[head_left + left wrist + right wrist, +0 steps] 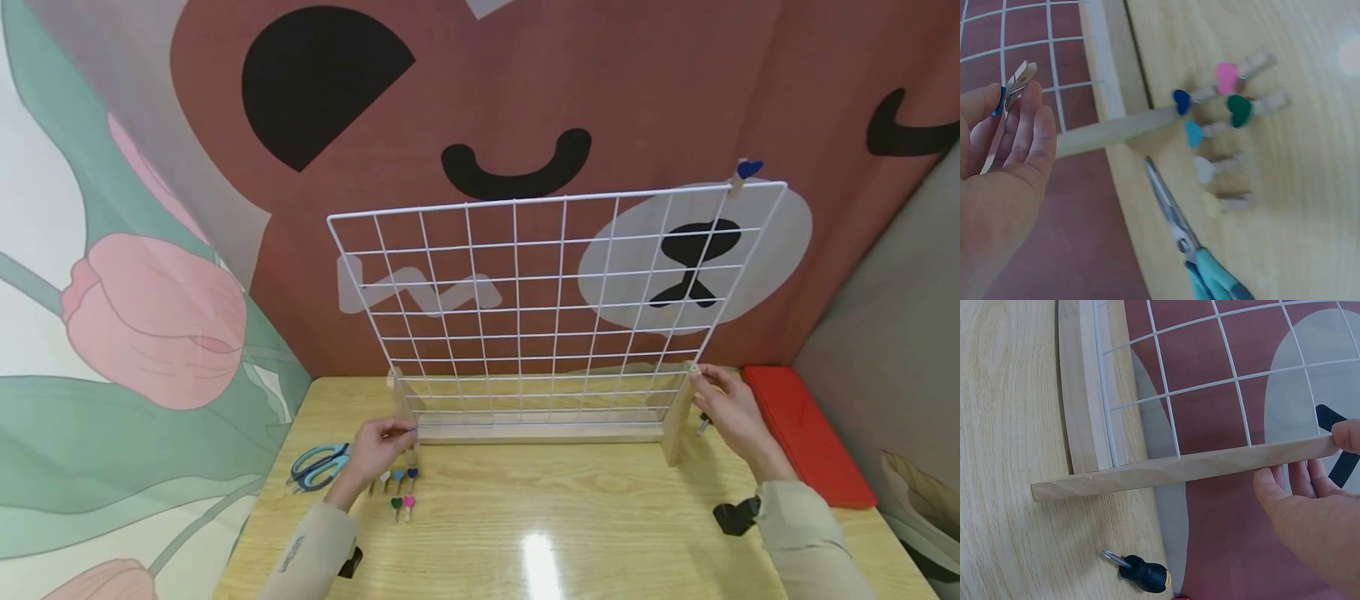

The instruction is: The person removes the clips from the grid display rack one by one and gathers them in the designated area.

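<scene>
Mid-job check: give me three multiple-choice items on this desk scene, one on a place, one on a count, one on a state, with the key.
1. Where do the scissors lie?
A. left of the loose pegs
B. on the red case
C. behind the grid

2. How many heart pegs lie loose on the table?
A. three
B. six
C. nine

3. What is the left hand doing?
A. lying flat on the table
B. gripping the scissors
C. pinching a peg

Key: 1 A, since the head view shows the scissors at the table's left edge beside the pegs. 2 B, since the left wrist view shows pink, navy, green, light blue, white and cream hearts. 3 C, since a wooden peg sits between its fingertips near the wire grid.
</scene>
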Motion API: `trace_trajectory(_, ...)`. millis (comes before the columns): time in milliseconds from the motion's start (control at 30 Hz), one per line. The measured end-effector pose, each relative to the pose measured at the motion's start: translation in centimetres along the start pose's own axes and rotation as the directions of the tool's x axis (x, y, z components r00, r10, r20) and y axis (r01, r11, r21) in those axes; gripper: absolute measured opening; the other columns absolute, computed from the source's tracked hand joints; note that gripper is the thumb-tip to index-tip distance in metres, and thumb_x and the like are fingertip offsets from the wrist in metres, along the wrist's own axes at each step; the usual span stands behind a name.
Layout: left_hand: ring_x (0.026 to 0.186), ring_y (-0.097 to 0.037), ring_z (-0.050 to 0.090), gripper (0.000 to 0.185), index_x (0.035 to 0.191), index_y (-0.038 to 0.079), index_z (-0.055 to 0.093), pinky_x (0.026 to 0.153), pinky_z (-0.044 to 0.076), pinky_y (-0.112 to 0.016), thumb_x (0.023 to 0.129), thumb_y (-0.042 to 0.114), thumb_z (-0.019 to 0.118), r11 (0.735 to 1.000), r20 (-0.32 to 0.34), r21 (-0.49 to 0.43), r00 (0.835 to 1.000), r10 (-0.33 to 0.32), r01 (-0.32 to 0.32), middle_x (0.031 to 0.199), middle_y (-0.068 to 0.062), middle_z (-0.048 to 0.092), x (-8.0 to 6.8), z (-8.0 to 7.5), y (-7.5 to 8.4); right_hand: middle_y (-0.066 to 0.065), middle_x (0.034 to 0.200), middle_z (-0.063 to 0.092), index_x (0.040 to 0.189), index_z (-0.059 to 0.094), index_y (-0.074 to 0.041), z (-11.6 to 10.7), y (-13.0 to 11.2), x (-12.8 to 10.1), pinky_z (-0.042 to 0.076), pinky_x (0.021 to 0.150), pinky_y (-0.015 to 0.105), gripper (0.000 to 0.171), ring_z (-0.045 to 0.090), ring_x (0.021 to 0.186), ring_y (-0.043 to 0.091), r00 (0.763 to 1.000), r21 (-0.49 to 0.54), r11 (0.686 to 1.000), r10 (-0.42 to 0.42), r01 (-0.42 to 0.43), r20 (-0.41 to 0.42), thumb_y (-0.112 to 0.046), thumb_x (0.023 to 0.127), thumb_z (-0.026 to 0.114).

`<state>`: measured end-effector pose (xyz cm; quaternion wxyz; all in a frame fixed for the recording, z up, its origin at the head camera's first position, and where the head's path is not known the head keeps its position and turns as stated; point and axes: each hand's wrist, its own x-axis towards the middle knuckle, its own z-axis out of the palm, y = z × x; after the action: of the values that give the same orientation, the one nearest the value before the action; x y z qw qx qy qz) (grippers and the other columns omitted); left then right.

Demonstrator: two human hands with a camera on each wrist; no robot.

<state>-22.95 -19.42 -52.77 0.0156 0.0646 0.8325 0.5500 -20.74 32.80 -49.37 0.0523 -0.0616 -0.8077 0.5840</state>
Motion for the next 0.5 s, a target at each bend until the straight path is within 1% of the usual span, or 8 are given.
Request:
trace_trajectory(133, 0.068, -0.017, 0.066, 0.011, 0.092, -0.007, 0.07, 0.059, 0.053, -0.026, 0.084, 0.001, 0.07, 0.999, -0.027, 0.013, 0.999, -0.044, 0.044, 0.081, -0.012, 0.07, -0.8, -0.5, -1.4, 0.022, 0.132, 0.035, 0.14, 0.028, 0.013, 0.0, 0.0, -0.1, 0.047, 0.081, 0.012, 0.063, 0.045, 0.096, -0.01, 1.0, -0.001, 1.0, 0.005, -0.005, 0.004, -0.036, 0.103, 0.041)
trace_trajectory(200, 0.067, -0.018, 0.067, 0.009, 0.089, -0.006, 0.07, 0.058, 0.053, -0.026, 0.083, 0.001, 0.071, 0.997, -0.032, 0.041, 0.998, -0.058, 0.06, 0.079, -0.012, 0.07, -1.3, -0.9, -2.3, 0.022, 0.132, 0.035, 0.14, 0.027, 0.013, 0.0, -0.1, -0.1, 0.047, 0.081, 0.012, 0.064, 0.044, 0.096, -0.01, 1.0, -0.007, 1.0, 0.004, -0.004, 0.005, -0.036, 0.102, 0.041)
trace_trajectory(300, 0.066, -0.017, 0.066, 0.007, 0.084, -0.004, 0.071, 0.056, 0.051, -0.024, 0.083, 0.003, 0.073, 0.989, -0.036, 0.13, 0.997, -0.065, 0.069, 0.076, -0.009, 0.069, -1.8, -1.4, -3.8, 0.022, 0.132, 0.035, 0.14, 0.028, 0.013, 0.0, -0.2, -0.1, 0.047, 0.081, 0.012, 0.064, 0.043, 0.095, -0.012, 1.0, -0.01, 1.0, 0.001, -0.001, 0.0, -0.037, 0.102, 0.041)
trace_trajectory(400, 0.064, -0.014, 0.063, 0.008, 0.083, -0.002, 0.071, 0.054, 0.047, -0.023, 0.084, 0.005, 0.073, 0.971, -0.039, 0.229, 0.997, -0.065, 0.072, 0.074, -0.005, 0.068, -2.3, -1.8, -5.2, 0.021, 0.131, 0.036, 0.139, 0.029, 0.013, 0.0, -0.2, -0.1, 0.047, 0.082, 0.012, 0.062, 0.044, 0.096, -0.011, 1.0, -0.008, 1.0, -0.002, 0.002, -0.006, -0.036, 0.103, 0.041)
trace_trajectory(500, 0.063, -0.013, 0.061, 0.007, 0.084, -0.001, 0.072, 0.055, 0.047, -0.023, 0.084, 0.006, 0.072, 0.956, -0.032, 0.281, 0.996, -0.081, 0.086, 0.073, -0.002, 0.068, -2.5, -2.2, -6.3, 0.022, 0.131, 0.036, 0.139, 0.029, 0.013, 0.0, -0.1, -0.1, 0.047, 0.082, 0.012, 0.061, 0.044, 0.097, -0.01, 1.0, -0.014, 1.0, 0.0, 0.0, -0.008, -0.035, 0.103, 0.041)
